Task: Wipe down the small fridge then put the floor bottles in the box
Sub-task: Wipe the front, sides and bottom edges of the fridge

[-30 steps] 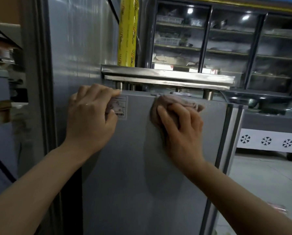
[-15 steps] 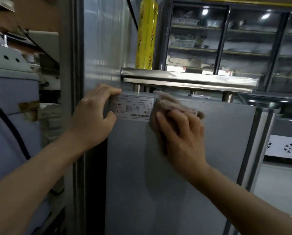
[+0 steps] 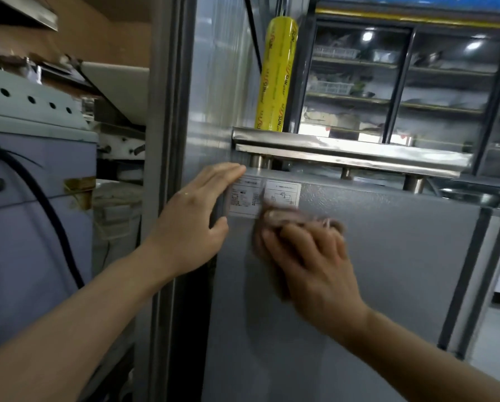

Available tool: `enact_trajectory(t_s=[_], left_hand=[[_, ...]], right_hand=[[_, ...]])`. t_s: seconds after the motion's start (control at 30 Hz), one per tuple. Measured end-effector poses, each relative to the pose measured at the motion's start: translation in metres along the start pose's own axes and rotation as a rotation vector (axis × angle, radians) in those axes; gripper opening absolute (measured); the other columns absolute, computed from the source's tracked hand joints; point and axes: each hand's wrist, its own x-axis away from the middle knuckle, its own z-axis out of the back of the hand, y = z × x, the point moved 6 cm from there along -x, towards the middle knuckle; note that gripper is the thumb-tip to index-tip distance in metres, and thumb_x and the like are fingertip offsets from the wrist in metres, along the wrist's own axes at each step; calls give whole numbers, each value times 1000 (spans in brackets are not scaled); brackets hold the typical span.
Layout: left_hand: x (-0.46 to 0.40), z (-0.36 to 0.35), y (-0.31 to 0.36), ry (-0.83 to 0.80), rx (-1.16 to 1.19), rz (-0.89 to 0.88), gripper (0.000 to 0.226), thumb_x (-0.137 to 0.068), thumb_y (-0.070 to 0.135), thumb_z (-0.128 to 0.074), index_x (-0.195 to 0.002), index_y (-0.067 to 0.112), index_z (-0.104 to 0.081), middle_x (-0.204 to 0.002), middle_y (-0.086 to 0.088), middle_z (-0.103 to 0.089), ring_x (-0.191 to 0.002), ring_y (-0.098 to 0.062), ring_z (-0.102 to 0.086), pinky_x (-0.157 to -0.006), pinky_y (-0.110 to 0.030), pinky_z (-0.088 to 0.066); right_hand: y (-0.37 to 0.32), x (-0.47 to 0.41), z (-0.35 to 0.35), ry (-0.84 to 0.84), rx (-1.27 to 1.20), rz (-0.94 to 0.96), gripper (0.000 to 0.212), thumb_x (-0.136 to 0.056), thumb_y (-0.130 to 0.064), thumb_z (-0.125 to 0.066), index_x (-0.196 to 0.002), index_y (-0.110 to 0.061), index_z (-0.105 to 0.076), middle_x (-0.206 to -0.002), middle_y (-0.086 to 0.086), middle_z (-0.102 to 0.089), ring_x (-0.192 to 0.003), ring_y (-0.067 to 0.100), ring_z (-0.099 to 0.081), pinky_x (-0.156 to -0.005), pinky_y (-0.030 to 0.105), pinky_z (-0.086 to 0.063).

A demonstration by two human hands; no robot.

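Two hands worked against the grey side panel of the fridge (image 3: 388,271), which filled the frame from 3 to 6 o'clock, its flat face toward the camera and its long axis upright. The right hand (image 3: 315,256), blurred, pressed a brownish cloth (image 3: 283,217) flat on the panel just right of centre, fingers spread over it and pointing toward 11 o'clock; whether they curled round the cloth could not be told. The cloth's upper edge overlapped the lower right corner of a white label (image 3: 251,197) stuck near the panel's top left corner. The left hand (image 3: 191,224) lay at 9 o'clock of the cloth, fingers straight and together, pointing toward 2 o'clock, tips at the fridge's top left corner, thumb apart below. The hands were close but not touching. At 12 o'clock a steel shelf (image 3: 344,149) ran across above the fridge, and a yellow roll (image 3: 277,74) stood upright on it, leaning slightly right.
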Motion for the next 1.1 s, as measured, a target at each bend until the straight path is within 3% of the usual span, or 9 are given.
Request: enact_trajectory(t_s=[0.07,0.13,0.33,0.53,0.7,0.8,0.93,1.1], left_hand=[[6,3,-3,-21,8,7,76,-77,-1,-62,-144,21,-32,-147,12,-32,-136,2,-24,-110,-9,-14],[12,7,-9,-21,46,41,77,-78,2,-64,-144,23,-30,-146,11,-36,-134,1,-30,-109,-13,-20],[31,2,-23,-101,160,117,81,-79,8,-68,-143,34,-26,-129,25,-41,-125,11,-33,-100,-5,-23],[47,1,-29,-73,113,142,81,-79,11,-67,-141,37,-23,-127,24,-44,-124,4,-37,-101,-20,-28],[60,10,-39,-18,101,192,79,-77,3,-65,-141,32,-28,-128,14,-51,-120,1,-44,-97,-18,-33],[67,14,-43,22,95,215,76,-77,2,-66,-140,28,-32,-125,13,-52,-116,2,-46,-93,-9,-31],[78,16,-43,28,85,240,72,-78,0,-64,-138,27,-33,-125,12,-53,-112,3,-46,-85,2,-31],[99,13,-35,-23,83,246,72,-78,0,-64,-138,27,-34,-126,10,-52,-113,4,-45,-86,4,-30]], right_hand=[[-17,18,-2,-102,-2,168,50,-82,-25,-49,-131,-16,-52,-124,6,-43,-101,28,-44,-86,40,-35],[-16,8,0,-97,-11,191,48,-83,-25,-50,-131,-18,-51,-123,4,-45,-101,27,-46,-86,40,-35],[1,-47,-5,131,26,-133,45,-84,-29,-57,-128,-18,-59,-123,3,-44,-102,30,-42,-88,43,-31],[-51,10,-21,-108,-11,211,51,-78,-23,-57,-128,-16,-57,-122,5,-44,-96,27,-43,-81,40,-33],[-17,-65,-4,50,14,-37,42,-84,-31,-55,-125,-21,-61,-123,6,-49,-102,30,-42,-89,42,-31],[-14,-89,-7,76,50,-92,37,-88,-35,-48,-119,-21,-63,-120,9,-57,-104,29,-39,-89,44,-32],[-44,-51,-26,7,33,10,37,-85,-35,-51,-118,-23,-64,-121,2,-40,-105,27,-37,-88,43,-30],[-97,26,-43,-136,-54,217,35,-88,-27,-51,-120,-20,-64,-126,3,-44,-106,26,-44,-86,41,-33]])
